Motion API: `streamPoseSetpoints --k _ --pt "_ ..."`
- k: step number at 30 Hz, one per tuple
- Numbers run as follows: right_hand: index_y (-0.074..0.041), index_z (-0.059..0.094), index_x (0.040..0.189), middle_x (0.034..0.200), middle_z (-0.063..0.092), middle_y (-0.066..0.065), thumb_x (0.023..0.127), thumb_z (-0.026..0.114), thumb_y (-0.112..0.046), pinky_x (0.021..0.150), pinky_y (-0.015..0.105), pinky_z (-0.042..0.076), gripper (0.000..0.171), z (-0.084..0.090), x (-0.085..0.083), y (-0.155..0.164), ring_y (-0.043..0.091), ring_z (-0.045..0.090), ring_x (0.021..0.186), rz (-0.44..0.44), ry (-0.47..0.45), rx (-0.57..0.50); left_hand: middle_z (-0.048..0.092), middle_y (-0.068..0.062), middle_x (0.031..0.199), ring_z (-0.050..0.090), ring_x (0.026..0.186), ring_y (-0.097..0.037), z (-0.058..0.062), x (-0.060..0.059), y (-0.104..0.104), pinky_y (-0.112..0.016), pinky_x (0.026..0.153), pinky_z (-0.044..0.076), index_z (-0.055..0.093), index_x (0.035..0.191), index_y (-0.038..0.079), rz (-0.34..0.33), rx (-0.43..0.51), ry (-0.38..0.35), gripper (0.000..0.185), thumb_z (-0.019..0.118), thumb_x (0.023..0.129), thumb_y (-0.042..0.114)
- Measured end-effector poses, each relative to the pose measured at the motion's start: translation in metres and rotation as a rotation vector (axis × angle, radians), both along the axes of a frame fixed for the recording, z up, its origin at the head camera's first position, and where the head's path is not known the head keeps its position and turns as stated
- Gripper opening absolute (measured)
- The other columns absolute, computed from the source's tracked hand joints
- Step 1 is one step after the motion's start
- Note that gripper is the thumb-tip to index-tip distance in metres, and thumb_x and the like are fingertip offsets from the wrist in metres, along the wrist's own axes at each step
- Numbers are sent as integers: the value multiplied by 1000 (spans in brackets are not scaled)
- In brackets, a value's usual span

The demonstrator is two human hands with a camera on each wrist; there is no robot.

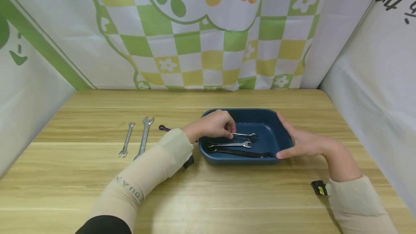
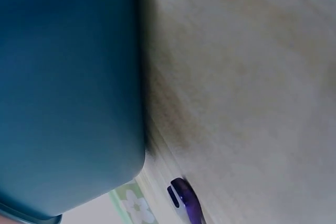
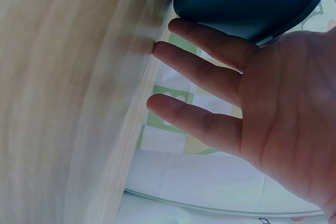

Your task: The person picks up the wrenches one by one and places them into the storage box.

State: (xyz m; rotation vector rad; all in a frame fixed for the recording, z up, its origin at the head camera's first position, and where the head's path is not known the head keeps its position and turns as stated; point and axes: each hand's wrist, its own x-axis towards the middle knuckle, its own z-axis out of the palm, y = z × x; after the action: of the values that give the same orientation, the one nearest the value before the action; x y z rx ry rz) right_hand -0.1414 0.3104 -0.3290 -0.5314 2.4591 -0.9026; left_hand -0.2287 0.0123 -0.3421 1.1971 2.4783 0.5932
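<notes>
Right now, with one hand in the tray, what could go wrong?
The left hand pinches a small wrench over two others in the blue tray; it could slip and clatter. The right hand only rests open against the tray's side, so a snag might slide it.
</notes>
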Motion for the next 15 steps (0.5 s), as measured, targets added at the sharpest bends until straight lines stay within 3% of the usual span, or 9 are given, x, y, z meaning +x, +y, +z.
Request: streamPoseSetpoints --k 7,15 --pt "-17 -24 155 164 -16 23 82 79 -39 114 71 13 129 1 1 0 52 -1 149 -6 -7 6 73 -1 86 64 77 -8 0 1 1 -22 72 52 76 90 9 17 -19 -56 6 77 87 14" --pt "-19 -25 155 163 -18 23 83 79 -37 114 72 12 128 0 0 0 52 -3 149 -9 -18 -7 73 -1 86 63 76 -8 -3 -1 2 -21 69 51 75 90 10 -9 -40 -71 5 77 87 13"
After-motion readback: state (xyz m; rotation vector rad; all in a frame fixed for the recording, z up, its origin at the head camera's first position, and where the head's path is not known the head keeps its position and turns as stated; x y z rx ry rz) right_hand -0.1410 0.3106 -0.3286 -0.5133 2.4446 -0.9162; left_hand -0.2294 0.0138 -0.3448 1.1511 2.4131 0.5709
